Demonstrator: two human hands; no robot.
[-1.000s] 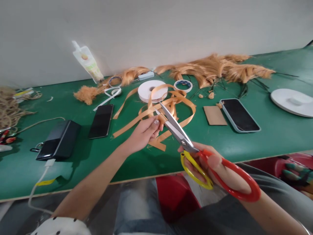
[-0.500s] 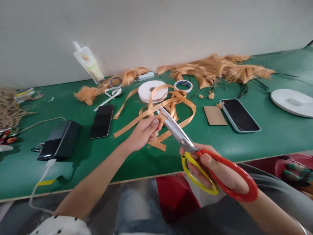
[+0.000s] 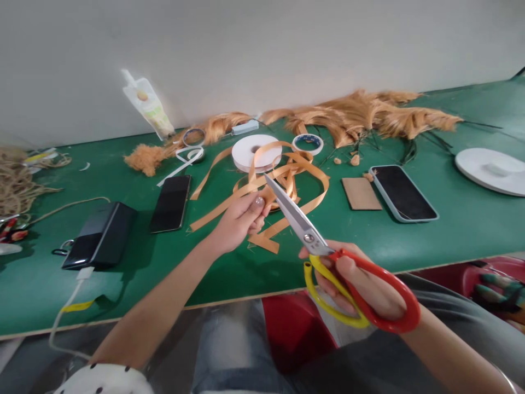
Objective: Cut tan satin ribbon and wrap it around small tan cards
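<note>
My left hand (image 3: 241, 221) pinches a short piece of orange-tan ribbon (image 3: 268, 196) between thumb and fingers, over the middle of the table. In my right hand (image 3: 353, 273) is a pair of scissors (image 3: 297, 221) with one red and one yellow handle loop. The blades lie together and point up and left, their tips beside the pinched ribbon. Behind the hands, loose loops of the same ribbon (image 3: 318, 202) spread across the table around a white spool (image 3: 250, 155). Part of the held ribbon is hidden by the blades and fingers.
The green table (image 3: 229, 279) carries a black phone (image 3: 171, 203), a dark box-shaped device (image 3: 102, 235) with a cable, a cardboard square (image 3: 361, 193) and a blue-cased phone (image 3: 404, 193). Tan fibre bundles (image 3: 353, 117) line the wall. A white disc (image 3: 492, 168) lies right.
The scissor blades have closed, and the red and yellow handles have come nearer each other. My left hand stays in almost the same place.
</note>
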